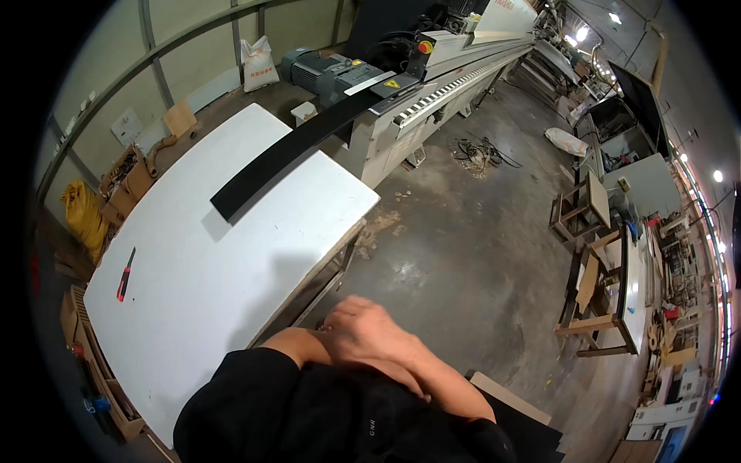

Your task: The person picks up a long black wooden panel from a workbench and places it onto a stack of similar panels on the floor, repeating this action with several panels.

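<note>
My arms are crossed in front of my body, at the lower middle of the view. My right hand (361,328) lies over my left forearm (302,346), its fingers curled; what they close on, if anything, is hidden. My left hand is tucked beneath the right arm, so its fingers do not show. To the left stands a white-topped table (185,309). A long black strip (285,154) reaches from the machine (394,127) out over the tabletop. A knife with a red and black handle (124,284) lies near the table's left edge, away from both hands.
A grey motor (324,73) sits behind the table's far end, and a red stop button (424,47) tops the machine. Cables (486,153) lie on the floor. Wooden-framed tables (610,309) stand at right; dark panels (517,424) are beside me, lower right.
</note>
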A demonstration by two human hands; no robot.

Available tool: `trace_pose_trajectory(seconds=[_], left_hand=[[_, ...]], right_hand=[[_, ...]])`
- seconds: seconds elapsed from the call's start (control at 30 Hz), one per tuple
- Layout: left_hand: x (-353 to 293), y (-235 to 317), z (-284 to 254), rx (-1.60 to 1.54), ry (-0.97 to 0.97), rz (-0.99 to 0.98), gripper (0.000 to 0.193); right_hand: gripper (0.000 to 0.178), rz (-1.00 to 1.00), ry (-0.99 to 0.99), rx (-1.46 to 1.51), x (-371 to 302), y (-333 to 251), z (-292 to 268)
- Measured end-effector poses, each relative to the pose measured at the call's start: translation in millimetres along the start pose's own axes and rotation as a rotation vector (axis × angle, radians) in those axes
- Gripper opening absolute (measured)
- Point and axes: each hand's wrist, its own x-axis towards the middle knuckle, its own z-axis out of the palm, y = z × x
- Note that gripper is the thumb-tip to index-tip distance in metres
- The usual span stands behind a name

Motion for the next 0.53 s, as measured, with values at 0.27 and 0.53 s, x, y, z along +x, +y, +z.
trace_pose_trajectory(seconds=[0.27,0.53], left_hand=[[-41,-59,-191,0.517,0.882,0.028,0.036],[-155,-87,-344,0.784,0.888,-1.014,0.084]], right_hand=[[0.019,0.589,0.515,0.146,-89,38,-36],[0.026,0.903,0.473,0.369,-140,71,29]])
